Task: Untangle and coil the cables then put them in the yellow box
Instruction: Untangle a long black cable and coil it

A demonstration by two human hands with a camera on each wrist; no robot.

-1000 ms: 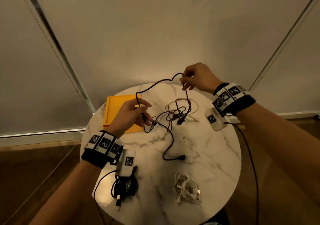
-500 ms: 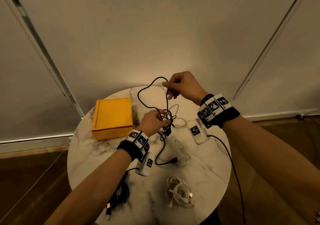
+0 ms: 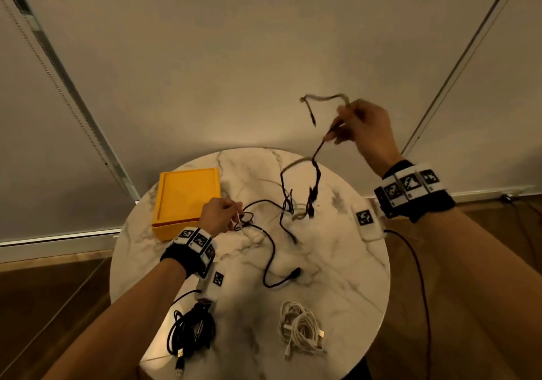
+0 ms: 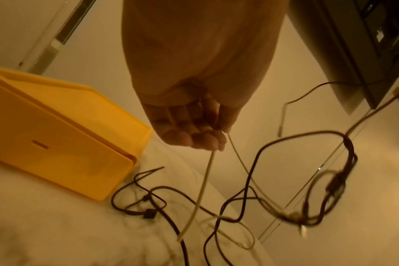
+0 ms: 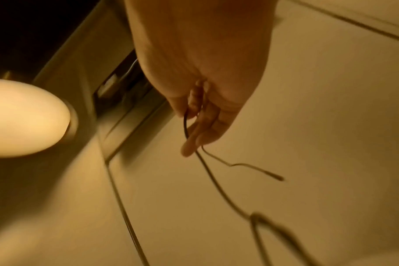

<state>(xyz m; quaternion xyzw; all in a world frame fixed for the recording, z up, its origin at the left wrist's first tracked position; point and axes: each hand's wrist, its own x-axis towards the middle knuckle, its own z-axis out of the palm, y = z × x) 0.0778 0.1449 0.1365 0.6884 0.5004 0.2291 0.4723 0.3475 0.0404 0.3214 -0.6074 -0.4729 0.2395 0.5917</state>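
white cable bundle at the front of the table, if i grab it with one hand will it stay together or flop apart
The white cable bundle looks loosely coiled with no tie visible, so it would probably sag and shed loops. One plug end already sticks out and would likely dangle. It seems light, thin cord, easy to lift off the table.

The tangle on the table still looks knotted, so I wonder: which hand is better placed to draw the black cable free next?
Probably the right hand: it already pinches the black cable raised above the table, while the left hand holds the pale cable low beside the yellow box.
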